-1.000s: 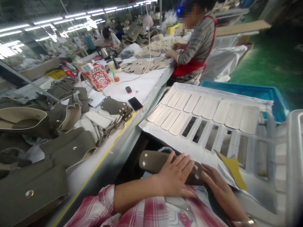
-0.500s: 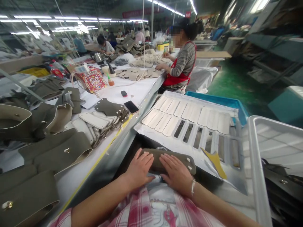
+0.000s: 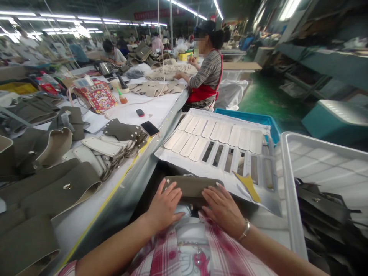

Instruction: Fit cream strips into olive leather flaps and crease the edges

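Note:
An olive-green leather strap piece (image 3: 192, 186) lies across my lap, just below a white sheet (image 3: 201, 168) of pale adhesive strips. My left hand (image 3: 165, 205) rests flat on the piece's left end with fingers stretched out. On the piece's right end my right hand (image 3: 222, 209) presses down, fingers spread, with a bracelet at the wrist. Neither hand grips anything. The sheet carries two rows of cream strips (image 3: 218, 132), with several empty slots in the lower row and a yellow backing scrap (image 3: 248, 186).
A long white table (image 3: 161, 105) at left holds olive bag flaps (image 3: 57, 188), a stack of strap pieces (image 3: 115, 142), a phone (image 3: 150, 128) and a patterned pouch (image 3: 96, 96). A person in a red apron (image 3: 205, 76) works farther along. Grey tray (image 3: 290, 191) with dark pieces stands at right; blue bin (image 3: 253, 119) behind.
My right hand has slid from the piece's right end onto its face beside my left hand. The piece now shows its plain side, rivets hidden. The view has swung right.

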`<state>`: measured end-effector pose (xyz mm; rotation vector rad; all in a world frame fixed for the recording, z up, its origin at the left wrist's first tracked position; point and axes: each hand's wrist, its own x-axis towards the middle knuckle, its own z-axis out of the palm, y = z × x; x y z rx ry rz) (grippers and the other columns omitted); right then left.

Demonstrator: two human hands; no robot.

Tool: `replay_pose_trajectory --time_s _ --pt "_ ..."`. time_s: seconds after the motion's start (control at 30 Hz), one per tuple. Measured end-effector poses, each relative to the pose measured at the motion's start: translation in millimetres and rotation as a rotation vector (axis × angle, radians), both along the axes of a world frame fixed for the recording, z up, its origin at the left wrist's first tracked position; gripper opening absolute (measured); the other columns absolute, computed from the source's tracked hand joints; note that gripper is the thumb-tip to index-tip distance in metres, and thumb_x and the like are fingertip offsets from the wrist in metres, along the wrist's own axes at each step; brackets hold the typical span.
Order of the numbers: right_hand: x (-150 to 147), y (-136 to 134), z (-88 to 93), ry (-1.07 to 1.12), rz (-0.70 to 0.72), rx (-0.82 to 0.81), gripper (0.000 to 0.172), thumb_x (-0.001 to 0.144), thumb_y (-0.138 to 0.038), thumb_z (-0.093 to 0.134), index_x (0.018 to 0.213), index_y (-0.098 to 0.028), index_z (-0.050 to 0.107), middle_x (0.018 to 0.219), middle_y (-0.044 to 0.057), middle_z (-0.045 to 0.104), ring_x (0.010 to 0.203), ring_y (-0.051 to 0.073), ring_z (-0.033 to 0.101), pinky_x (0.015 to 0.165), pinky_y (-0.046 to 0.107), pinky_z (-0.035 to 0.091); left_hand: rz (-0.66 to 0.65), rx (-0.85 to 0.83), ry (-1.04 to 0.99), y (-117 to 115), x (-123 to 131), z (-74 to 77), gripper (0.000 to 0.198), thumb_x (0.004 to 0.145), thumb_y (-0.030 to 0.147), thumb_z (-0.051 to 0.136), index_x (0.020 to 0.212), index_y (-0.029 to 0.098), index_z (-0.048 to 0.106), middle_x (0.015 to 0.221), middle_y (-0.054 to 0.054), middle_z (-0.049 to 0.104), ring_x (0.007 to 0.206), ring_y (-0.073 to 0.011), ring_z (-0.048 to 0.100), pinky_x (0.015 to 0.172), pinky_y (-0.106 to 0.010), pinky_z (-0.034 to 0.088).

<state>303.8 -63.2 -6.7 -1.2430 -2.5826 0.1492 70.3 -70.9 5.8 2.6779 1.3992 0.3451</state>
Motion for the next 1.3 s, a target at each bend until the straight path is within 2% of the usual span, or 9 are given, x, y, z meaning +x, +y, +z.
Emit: replay_pose_trajectory --time_s 0.17,0.27,0.33,0.4,0.53,0.83,1.03,1.17,1.3 --pt "34.1 -2.1 5.1 0.134 -0.074 -0.044 0.030 0.082 -0.033 0.054 0.108 -0.020 0.061 0.112 0.008 0.062 0.123 0.028 0.041 0.108 0.053 0.020 0.022 -0.066 -0.105 -4.8 -16.9 5.7 0.049 0.076 0.048 0.059 0.114 0.018 0.058 0.119 -0.008 0.060 0.125 -0.0296 0.039 0.110 -0.055 0.005" --pt "47.6 6.3 0.5 0.362 -0.262 -0.178 0.029 0.083 -0.032 0.050 0.109 -0.021 0.059 0.117 0.009 0.058 0.119 0.025 0.045 0.105 0.049 0.029 0.276 -0.199 -0.377 -0.8 -35.0 -3.6 0.044 0.079 0.046 0.055 0.115 0.021 0.057 0.121 -0.007 0.058 0.120 -0.0270 0.045 0.107 -0.049 0.023" --pt "55.2 16.4 -6.3 0.570 -0.425 -0.370 0.035 0.083 -0.032 0.048 0.114 -0.018 0.055 0.118 0.011 0.057 0.111 0.023 0.052 0.098 0.045 0.038 0.532 -0.399 -0.626 7.9 -46.4 -11.6 0.048 0.079 0.046 0.055 0.119 0.020 0.054 0.117 -0.008 0.060 0.109 -0.0251 0.054 0.096 -0.041 0.040" --pt "60.7 27.1 -12.2 0.764 -0.485 -0.619 0.036 0.081 -0.033 0.049 0.112 -0.016 0.054 0.108 0.010 0.062 0.099 0.022 0.058 0.090 0.040 0.044 0.672 -0.633 -0.805 18.6 -51.8 -17.2 0.053 0.075 0.046 0.058 0.120 0.017 0.053 0.109 -0.009 0.063 0.093 -0.0226 0.061 0.077 -0.033 0.050" --pt "63.2 40.0 -16.8 0.971 -0.470 -0.877 0.033 0.073 -0.033 0.056 0.101 -0.015 0.058 0.090 0.004 0.066 0.085 0.020 0.060 0.082 0.036 0.047 0.746 -0.864 -0.997 32.9 -43.2 -18.5 0.052 0.067 0.038 0.066 0.114 0.018 0.056 0.102 -0.005 0.063 0.065 -0.0119 0.058 0.052 -0.020 0.043" --pt "43.7 38.1 -29.5 0.905 -0.681 -0.691 0.035 0.083 -0.044 0.039 0.105 -0.021 0.051 0.095 0.005 0.062 0.090 0.024 0.058 0.085 0.038 0.044 0.841 -0.770 -1.115 30.9 -14.7 -15.0 0.046 0.069 0.037 0.061 0.112 0.023 0.052 0.110 -0.004 0.056 0.075 -0.0140 0.058 0.053 -0.021 0.046" --pt "49.4 23.7 -44.8 0.973 -0.641 -0.605 0.050 0.078 -0.055 0.039 0.111 -0.022 0.053 0.122 0.009 0.057 0.120 0.028 0.046 0.103 0.042 0.034 0.809 -0.739 -1.316 10.5 -10.0 -24.7 0.049 0.073 0.045 0.060 0.116 0.022 0.051 0.101 -0.005 0.062 0.080 -0.0171 0.061 0.057 -0.023 0.048" --pt "53.5 41.8 -67.8 0.940 -0.650 -0.469 0.043 0.079 -0.054 0.036 0.099 -0.024 0.059 0.110 0.008 0.064 0.111 0.028 0.054 0.098 0.041 0.042 0.825 -0.610 -1.308 15.8 -7.1 -36.8 0.050 0.073 0.053 0.056 0.112 0.022 0.055 0.090 -0.003 0.065 0.075 -0.0182 0.062 0.052 -0.023 0.047" --pt "54.3 54.5 -80.6 0.882 -0.618 -0.402 0.040 0.079 -0.053 0.034 0.093 -0.026 0.060 0.100 0.007 0.067 0.105 0.028 0.058 0.094 0.040 0.045 0.789 -0.465 -1.175 21.0 -7.6 -34.9 0.042 0.076 0.050 0.050 0.105 0.020 0.056 0.091 -0.004 0.063 0.071 -0.0166 0.060 0.046 -0.020 0.044"
